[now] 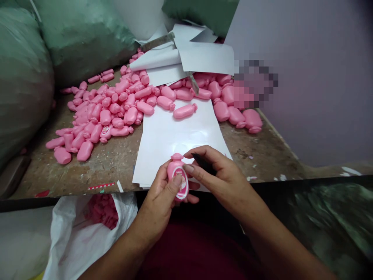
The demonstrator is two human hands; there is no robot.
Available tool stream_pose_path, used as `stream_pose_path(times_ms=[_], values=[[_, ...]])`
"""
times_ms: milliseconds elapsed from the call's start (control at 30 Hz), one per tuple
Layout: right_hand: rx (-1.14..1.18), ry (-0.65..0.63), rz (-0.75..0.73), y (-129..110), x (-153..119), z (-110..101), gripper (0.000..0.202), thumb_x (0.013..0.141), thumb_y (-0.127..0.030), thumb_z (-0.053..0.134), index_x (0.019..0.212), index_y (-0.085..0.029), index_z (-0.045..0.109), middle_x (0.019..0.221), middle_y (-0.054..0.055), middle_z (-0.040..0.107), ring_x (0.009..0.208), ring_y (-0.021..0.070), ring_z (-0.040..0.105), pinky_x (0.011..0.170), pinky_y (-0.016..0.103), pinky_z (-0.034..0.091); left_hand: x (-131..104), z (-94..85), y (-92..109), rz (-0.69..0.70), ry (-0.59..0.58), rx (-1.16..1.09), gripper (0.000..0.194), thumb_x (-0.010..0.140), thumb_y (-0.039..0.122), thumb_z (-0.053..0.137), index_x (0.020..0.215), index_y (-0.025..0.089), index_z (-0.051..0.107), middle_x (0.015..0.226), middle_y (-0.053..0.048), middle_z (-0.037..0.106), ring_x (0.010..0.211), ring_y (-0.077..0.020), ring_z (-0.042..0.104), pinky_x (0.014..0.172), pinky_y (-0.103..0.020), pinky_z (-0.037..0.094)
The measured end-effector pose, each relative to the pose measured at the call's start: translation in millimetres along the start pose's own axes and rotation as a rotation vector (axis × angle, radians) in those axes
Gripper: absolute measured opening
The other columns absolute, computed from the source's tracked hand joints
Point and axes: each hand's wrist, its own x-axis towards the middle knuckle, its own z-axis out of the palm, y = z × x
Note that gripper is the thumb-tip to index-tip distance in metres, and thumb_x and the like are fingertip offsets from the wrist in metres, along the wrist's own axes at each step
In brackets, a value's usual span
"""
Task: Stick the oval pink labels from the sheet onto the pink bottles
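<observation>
My left hand (pixel 161 188) is closed around a small pink plastic bottle (pixel 171 170), its thumb pressed on the front. An oval white-edged label (pixel 179 171) with the word BABY sits on the bottle. My right hand (pixel 220 175) holds a thin black pointed tool (pixel 204 163), whose exact kind I cannot make out. The right fingertips are close to the upper right side of the bottle. Beneath the hands lie white paper sheets (pixel 177 136). A single pink bottle (pixel 185 111) rests on its side on the sheets.
A large heap of pink bottles (pixel 116 103) covers the table's (pixel 116 167) left and back. More sheets (pixel 206 56) lie on the heap. Bulging green sacks (pixel 84 35) stand behind and left. An open white sack (pixel 70 233) with pink pieces is below the front edge.
</observation>
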Motion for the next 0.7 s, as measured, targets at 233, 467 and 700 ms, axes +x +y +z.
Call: stream_pose_path(times_ms=[233, 467, 700], values=[[-0.006, 0.025, 0.030, 4, 8, 7, 0.021, 0.082, -0.040, 0.069, 0.091, -0.022, 0.061, 0.073, -0.004, 0.060, 0.065, 0.0130, 0.055, 0.059, 0.026, 0.043, 2, -3.6, 0, 0.018, -0.008, 0.107, 0.045, 0.088, 0.028, 0.070, 0.130, 0.024, 0.054, 0.101, -0.001, 0.062, 0.078, -0.0090, 0.061, 0.073, -0.022, 0.054], [0.040, 0.129, -0.028, 13, 10, 0, 0.014, 0.084, -0.035, 0.067, 0.089, -0.022, 0.064, 0.070, -0.004, 0.059, 0.065, 0.0125, 0.054, 0.061, 0.025, 0.043, 9, -7.4, 13, -0.153, 0.020, -0.261, 0.050, 0.088, 0.033, 0.071, 0.131, 0.020, 0.050, 0.112, -0.009, 0.068, 0.090, -0.0170, 0.071, 0.074, -0.025, 0.059], [0.033, 0.108, -0.070, 14, 7, 1, 0.010, 0.087, -0.032, 0.066, 0.088, -0.022, 0.065, 0.080, -0.001, 0.065, 0.075, 0.0144, 0.059, 0.070, 0.026, 0.046, 14, -9.6, 17, -0.142, 0.044, -0.368, 0.028, 0.097, 0.021, 0.052, 0.125, 0.020, 0.057, 0.114, -0.009, 0.070, 0.093, -0.0188, 0.072, 0.074, -0.027, 0.060]])
